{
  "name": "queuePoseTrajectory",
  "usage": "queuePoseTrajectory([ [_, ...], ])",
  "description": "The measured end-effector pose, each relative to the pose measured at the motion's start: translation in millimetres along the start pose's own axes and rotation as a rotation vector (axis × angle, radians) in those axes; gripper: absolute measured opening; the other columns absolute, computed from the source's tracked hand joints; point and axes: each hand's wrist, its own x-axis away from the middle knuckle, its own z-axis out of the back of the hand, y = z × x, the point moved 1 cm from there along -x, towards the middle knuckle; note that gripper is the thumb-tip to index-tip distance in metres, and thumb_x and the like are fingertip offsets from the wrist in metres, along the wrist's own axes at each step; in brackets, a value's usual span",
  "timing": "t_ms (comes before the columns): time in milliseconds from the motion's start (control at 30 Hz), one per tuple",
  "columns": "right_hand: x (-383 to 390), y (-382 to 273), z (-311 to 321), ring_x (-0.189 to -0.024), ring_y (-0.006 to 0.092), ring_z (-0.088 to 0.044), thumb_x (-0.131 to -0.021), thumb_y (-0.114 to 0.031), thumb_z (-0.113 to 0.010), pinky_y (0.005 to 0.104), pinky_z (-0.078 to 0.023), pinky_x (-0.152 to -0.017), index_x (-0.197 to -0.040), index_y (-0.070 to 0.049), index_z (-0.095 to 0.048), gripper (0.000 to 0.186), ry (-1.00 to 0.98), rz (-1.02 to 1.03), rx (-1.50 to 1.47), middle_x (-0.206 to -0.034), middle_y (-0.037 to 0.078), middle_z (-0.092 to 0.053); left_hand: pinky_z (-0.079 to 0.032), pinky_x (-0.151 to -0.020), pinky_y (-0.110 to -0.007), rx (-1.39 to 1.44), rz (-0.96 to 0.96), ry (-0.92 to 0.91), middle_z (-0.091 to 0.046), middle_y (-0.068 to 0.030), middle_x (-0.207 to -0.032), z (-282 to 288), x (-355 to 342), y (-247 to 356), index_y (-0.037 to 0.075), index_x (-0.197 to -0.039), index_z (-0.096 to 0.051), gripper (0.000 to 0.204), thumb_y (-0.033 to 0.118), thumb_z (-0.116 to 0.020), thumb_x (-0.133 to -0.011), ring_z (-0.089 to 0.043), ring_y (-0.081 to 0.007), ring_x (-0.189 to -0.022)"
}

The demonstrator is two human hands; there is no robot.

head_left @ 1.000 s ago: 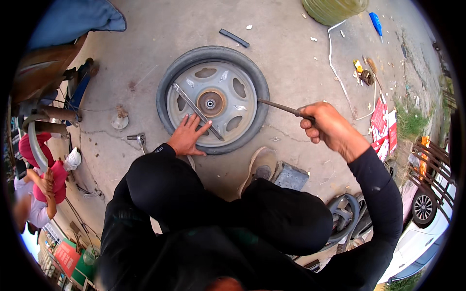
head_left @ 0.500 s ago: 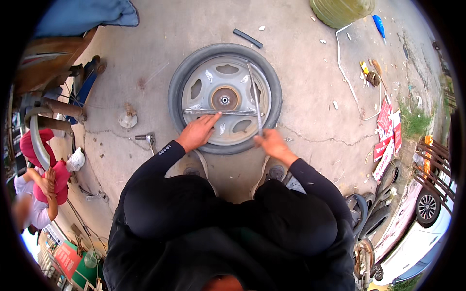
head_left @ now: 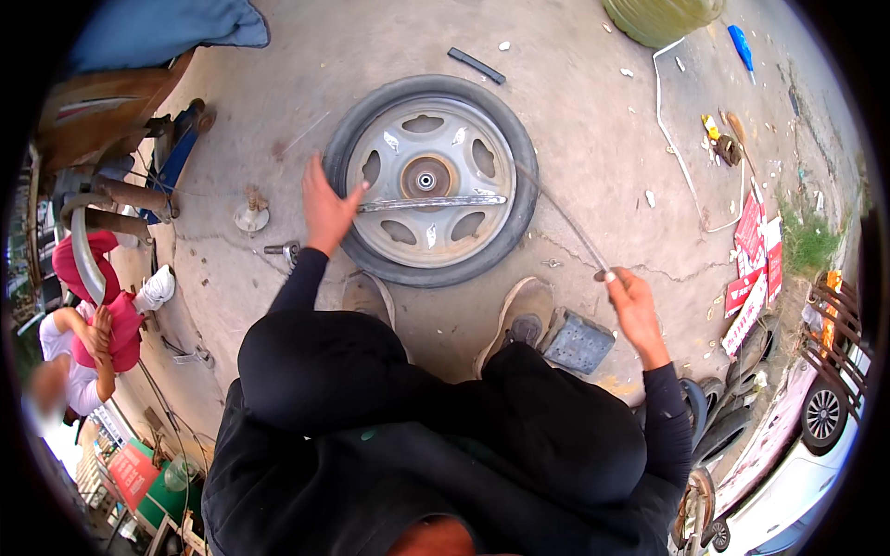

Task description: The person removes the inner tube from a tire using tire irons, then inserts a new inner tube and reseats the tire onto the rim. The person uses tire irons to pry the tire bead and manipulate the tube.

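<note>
A grey spoked wheel (head_left: 445, 229) with its black tyre (head_left: 445, 274) lies flat on the ground in front of my feet. My left hand (head_left: 328, 206) is at the tyre's left side, fingers apart and thumb over the rim edge; it grips nothing that I can see. Next to that thumb, a flat metal tyre lever (head_left: 436, 202) rests across the wheel below the hub. My right hand (head_left: 636, 313) is off to the right, closed round the near end of a second, thin tyre lever (head_left: 567, 219). That lever's far end meets the right edge of the tyre and rim.
A dark bar (head_left: 476, 66) lies beyond the wheel. To the left are a ratchet tool (head_left: 283, 250) and a round metal piece (head_left: 251, 216). A grey block (head_left: 579, 342) sits by my right shoe. A person in red (head_left: 104, 273) is at far left; spare tyres (head_left: 725, 428) lie right.
My right hand has swung right with its lever, whose far end has gone from over the wheel to its right edge. My left hand has left the other lever for the tyre's left side.
</note>
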Motion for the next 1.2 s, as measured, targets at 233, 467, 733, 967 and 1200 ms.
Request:
queuePoseTrajectory([
  [233,-71,-29,57,-0.049,0.0051,-0.034,-0.100,-0.031,-0.059,0.0265,-0.028,-0.046,-0.105,0.001,-0.074,0.036,-0.139,-0.139,-0.127,-0.060,-0.007,-0.041,-0.046,-0.108,-0.039,0.367,0.193,-0.333,-0.055,-0.0287,-0.141,-12,-42,-35,-0.006,-0.151,-0.034,0.106,0.029,-0.091,-0.070,-0.058,-0.0340,-0.129],
  [467,-160,-75,124,-0.046,0.0047,-0.031,-0.092,-0.032,-0.067,0.0272,-0.021,-0.041,-0.104,-0.003,-0.074,0.032,-0.231,-0.217,0.076,-0.059,-0.008,-0.038,-0.047,-0.107,-0.039,0.171,0.262,-0.248,-0.059,-0.0259,-0.139,-12,-40,-20,-0.002,-0.151,-0.039,0.095,0.023,-0.087,-0.073,-0.060,-0.0335,-0.127],
  [733,-139,-158,56,-0.053,0.0116,-0.048,-0.095,-0.029,-0.064,0.0324,-0.038,-0.044,-0.097,0.000,-0.073,0.031,-0.131,0.106,0.528,-0.068,0.002,-0.052,-0.047,-0.105,-0.042,0.081,0.134,-0.186,-0.060,-0.0269,-0.137,-17,-50,-11,-0.001,-0.149,-0.042,0.089,0.022,-0.085,-0.074,-0.061,-0.0371,-0.126],
  [967,-40,-144,-52,-0.070,0.0211,-0.057,-0.103,-0.016,-0.042,0.0398,-0.051,-0.062,-0.121,0.004,-0.045,0.027,-0.135,-0.320,-0.793,-0.097,0.014,-0.061,-0.048,-0.105,-0.043,0.208,0.221,-0.164,-0.060,-0.0279,-0.137,-18,-26,-20,-0.002,-0.150,-0.040,0.092,0.024,-0.086,-0.074,-0.061,-0.0386,-0.126],
  [1200,-65,-111,-216,-0.085,0.0257,-0.072,-0.104,-0.029,-0.058,0.0384,-0.058,-0.065,-0.120,0.002,-0.056,0.034,-0.571,-0.290,-0.623,-0.103,0.013,-0.071,-0.046,-0.108,-0.043,0.308,0.164,-0.193,-0.054,-0.0314,-0.142,-21,-28,-36,-0.006,-0.151,-0.035,0.098,0.025,-0.086,-0.074,-0.056,-0.0413,-0.130],
])
